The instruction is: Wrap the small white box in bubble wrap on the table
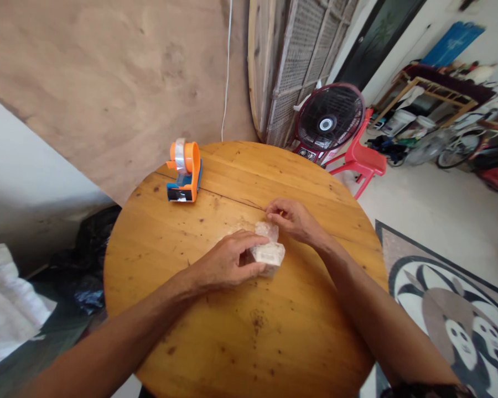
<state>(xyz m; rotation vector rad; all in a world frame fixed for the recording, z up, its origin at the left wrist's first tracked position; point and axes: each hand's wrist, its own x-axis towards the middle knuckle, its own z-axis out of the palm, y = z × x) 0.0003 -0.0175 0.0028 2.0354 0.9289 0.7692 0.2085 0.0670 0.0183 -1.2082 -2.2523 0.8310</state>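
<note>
Head view: a round, yellow-brown wooden tabletop (240, 342) is seen from above, with two bare forearms stretched over it from the near edge. Near its middle, a small pale block (269, 254) is gripped at its left side by the left hand (232, 257), with the thumb laid along the near side and the fingers along the far side. A crumpled, see-through piece of plastic (266, 231) is seen at the block's far side, just beyond the left fingertips; its finer detail is blurred. The right hand (292, 218) is held apart from the left, just beyond the block and to its right, with thumb and forefinger curled toward each other; whether anything thin is pinched there cannot be told. At the far left of the tabletop, well apart from both hands, an orange and blue tape dispenser (196, 171) is placed upright, fitted with a roll of clear tape (181, 156). Beyond the far right edge, a dark red fan (331, 117) and a red plastic chair (363, 155) are seen side by side. At lower right, the floor is partly covered by a panda-patterned mat (429, 315).
</note>
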